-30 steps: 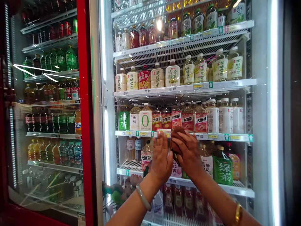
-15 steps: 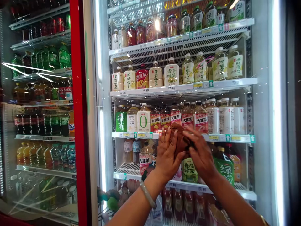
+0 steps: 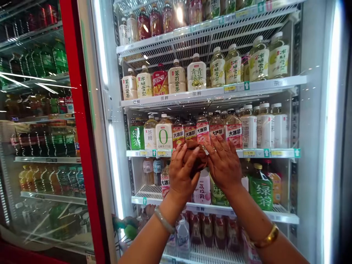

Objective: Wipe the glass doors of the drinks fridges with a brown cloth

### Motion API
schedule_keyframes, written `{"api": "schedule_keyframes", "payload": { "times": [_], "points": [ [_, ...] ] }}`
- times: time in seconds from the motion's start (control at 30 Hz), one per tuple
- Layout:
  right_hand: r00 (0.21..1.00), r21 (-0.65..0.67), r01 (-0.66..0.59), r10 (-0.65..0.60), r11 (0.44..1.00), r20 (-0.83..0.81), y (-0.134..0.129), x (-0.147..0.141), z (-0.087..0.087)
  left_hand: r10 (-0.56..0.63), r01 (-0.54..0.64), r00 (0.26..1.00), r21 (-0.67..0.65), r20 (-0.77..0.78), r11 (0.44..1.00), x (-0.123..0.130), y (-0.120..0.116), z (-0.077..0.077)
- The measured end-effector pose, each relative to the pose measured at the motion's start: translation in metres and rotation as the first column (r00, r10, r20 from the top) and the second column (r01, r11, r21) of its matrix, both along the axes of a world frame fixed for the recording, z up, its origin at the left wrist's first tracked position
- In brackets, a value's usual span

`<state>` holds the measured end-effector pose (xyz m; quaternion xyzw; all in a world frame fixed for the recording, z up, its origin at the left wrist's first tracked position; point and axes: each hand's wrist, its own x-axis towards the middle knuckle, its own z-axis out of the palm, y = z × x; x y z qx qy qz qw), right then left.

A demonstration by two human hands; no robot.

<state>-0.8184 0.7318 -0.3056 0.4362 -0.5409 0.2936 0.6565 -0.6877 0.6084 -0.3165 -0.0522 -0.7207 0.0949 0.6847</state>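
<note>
A crumpled brown cloth [image 3: 198,161] is bunched under my left hand [image 3: 182,172], whose fingers curl over it. The cloth sits in front of the shelved bottles, seemingly against a glass door that shows reflections. My right hand [image 3: 226,167] is just right of the cloth, fingers stretched out and palm facing forward. Its thumb side is at the cloth's edge; whether it touches is hard to tell. Behind the hands stand pink-labelled tea bottles [image 3: 202,128] and a lychee drink bottle [image 3: 202,189]. A pale bangle [image 3: 164,220] circles my left wrist, a gold bracelet [image 3: 265,236] my right.
Shelves of bottled drinks fill the lit cooler, with a price rail [image 3: 261,153] along the shelf edge. A red door frame [image 3: 78,110] separates it from another drinks cooler on the left. A green round object [image 3: 130,231] shows at the lower left, perhaps reflected.
The brown cloth and my left hand have shifted left and slightly down. My right hand has turned its palm forward and moved left, its fingers straighter. The view has tilted slightly.
</note>
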Motion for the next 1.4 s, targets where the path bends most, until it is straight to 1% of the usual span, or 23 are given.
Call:
{"api": "schedule_keyframes", "payload": {
  "times": [0.07,0.17,0.23,0.3,0.37,0.43,0.5,0.53,0.57,0.63,0.7,0.73,0.77,0.8,0.83,0.9,0.97,1.03,1.1,1.2,1.27,1.33,1.4],
  "points": [
    [1.000,-0.026,0.014,-0.014,1.000,0.027,-0.002,-0.002,0.000,-0.017,0.017,1.000,-0.022,0.027,1.000,-0.007,0.009,-0.010],
    [0.997,-0.064,0.032,-0.028,0.997,0.068,-0.004,-0.004,-0.002,-0.019,0.023,0.996,-0.043,0.089,0.999,-0.010,0.018,-0.031],
    [0.996,-0.069,0.041,-0.035,0.997,0.081,-0.004,-0.005,-0.005,-0.011,0.016,0.994,-0.048,0.110,0.999,-0.005,0.014,-0.046],
    [0.995,-0.068,0.042,-0.035,0.997,0.098,-0.003,-0.003,-0.011,0.001,0.008,0.992,-0.073,0.122,0.997,0.001,0.006,-0.054],
    [0.990,-0.064,0.042,-0.033,0.997,0.134,-0.002,-0.001,-0.019,-0.005,0.020,0.990,-0.107,0.138,0.994,0.005,-0.001,-0.053],
    [0.985,-0.061,0.038,-0.027,0.997,0.173,-0.002,0.002,-0.029,-0.035,0.050,0.988,-0.093,0.151,0.994,0.005,-0.001,-0.046],
    [0.981,-0.065,0.029,-0.016,0.997,0.194,-0.001,0.005,-0.042,-0.077,0.077,0.990,0.007,0.120,0.997,0.001,0.009,-0.044],
    [0.980,-0.074,0.025,-0.010,0.997,0.198,0.000,0.005,-0.049,-0.090,0.083,0.992,0.077,0.087,0.994,-0.001,0.016,-0.047],
    [0.980,-0.084,0.024,-0.006,0.996,0.201,0.001,0.006,-0.057,-0.096,0.088,0.994,0.142,0.052,0.986,-0.004,0.025,-0.055],
    [0.979,-0.089,0.025,-0.006,0.996,0.205,0.003,0.006,-0.075,-0.080,0.076,0.997,0.224,0.010,0.972,-0.009,0.041,-0.081],
    [0.978,-0.069,0.019,-0.004,0.997,0.208,0.006,0.005,-0.092,-0.043,0.041,0.999,0.219,0.003,0.975,-0.013,0.050,-0.113],
    [0.978,-0.058,0.013,-0.001,0.998,0.208,0.008,0.004,-0.101,-0.023,0.027,0.999,0.197,-0.026,0.980,-0.014,0.051,-0.125],
    [0.978,-0.052,0.008,0.003,0.999,0.206,0.009,0.003,-0.108,-0.011,0.016,1.000,0.180,-0.029,0.983,-0.014,0.051,-0.134],
    [0.979,-0.051,0.006,0.005,0.999,0.205,0.010,0.003,-0.114,-0.013,0.016,1.000,0.155,-0.019,0.988,-0.013,0.048,-0.136],
    [0.979,-0.054,0.007,0.005,0.999,0.206,0.011,0.003,-0.119,-0.017,0.018,1.000,0.138,-0.013,0.990,-0.012,0.045,-0.133],
    [0.978,-0.067,0.011,0.003,0.998,0.209,0.011,0.003,-0.123,-0.011,0.017,0.999,0.156,-0.036,0.988,-0.011,0.036,-0.114],
    [0.977,-0.071,0.009,0.006,0.997,0.212,0.010,0.004,-0.122,0.053,-0.009,0.986,0.270,-0.158,0.963,-0.012,0.031,-0.092],
    [0.977,-0.071,0.002,0.013,0.997,0.211,0.010,0.005,-0.120,0.103,-0.020,0.967,0.331,-0.234,0.944,-0.016,0.032,-0.080],
    [0.978,-0.072,-0.006,0.021,0.997,0.207,0.010,0.005,-0.120,0.082,-0.012,0.972,0.300,-0.222,0.954,-0.022,0.038,-0.084],
    [0.979,-0.060,-0.027,0.039,0.998,0.201,0.011,0.003,-0.123,-0.010,0.039,0.991,0.212,-0.134,0.977,-0.026,0.047,-0.105],
    [0.976,-0.066,-0.044,0.057,0.997,0.211,0.012,0.003,-0.125,-0.064,0.077,0.994,0.155,-0.087,0.985,-0.023,0.046,-0.113],
    [0.969,-0.091,-0.052,0.072,0.995,0.235,0.011,0.004,-0.122,-0.088,0.093,0.995,0.119,-0.047,0.989,-0.016,0.038,-0.111],
    [0.963,-0.116,-0.053,0.081,0.992,0.259,0.010,0.006,-0.112,-0.057,0.065,0.997,0.156,-0.058,0.986,-0.008,0.025,-0.104]
  ]
}}
